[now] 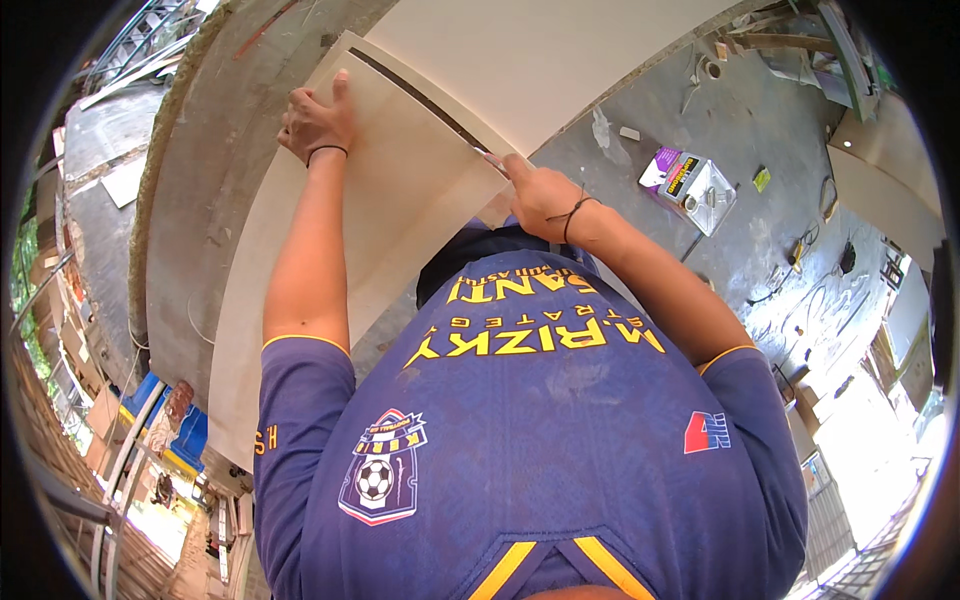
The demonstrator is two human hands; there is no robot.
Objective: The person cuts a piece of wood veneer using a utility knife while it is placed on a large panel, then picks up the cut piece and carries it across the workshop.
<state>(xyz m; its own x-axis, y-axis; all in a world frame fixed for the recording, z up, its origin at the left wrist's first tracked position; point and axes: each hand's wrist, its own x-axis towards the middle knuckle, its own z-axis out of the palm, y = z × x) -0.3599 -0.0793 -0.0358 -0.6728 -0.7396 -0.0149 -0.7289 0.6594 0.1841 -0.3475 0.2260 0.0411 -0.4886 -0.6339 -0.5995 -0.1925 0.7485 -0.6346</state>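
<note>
A long, pale thin sheet (420, 160) stretches out in front of me. My left hand (320, 122) grips its left side, with the fingers curled at the edge and the thumb lying on top. At the sheet's right edge, my right hand (545, 198) is closed round a slim cutter knife (492, 159), mostly hidden in the fingers. Its tip meets the near end of a dark narrow strip (415, 93) that runs along the sheet's far edge; I cannot tell whether this is a gap or a separate piece. Beyond the strip lies another, larger pale sheet (520, 60).
A square metal can (690, 188) with a purple and yellow label stands on the grey floor (640, 240) to the right. Nearby lie a small yellow-green packet (762, 179) and a tape roll (711, 68). Cables, scraps and leaning boards (885, 165) fill the far right; a blue container (190, 437) is at lower left.
</note>
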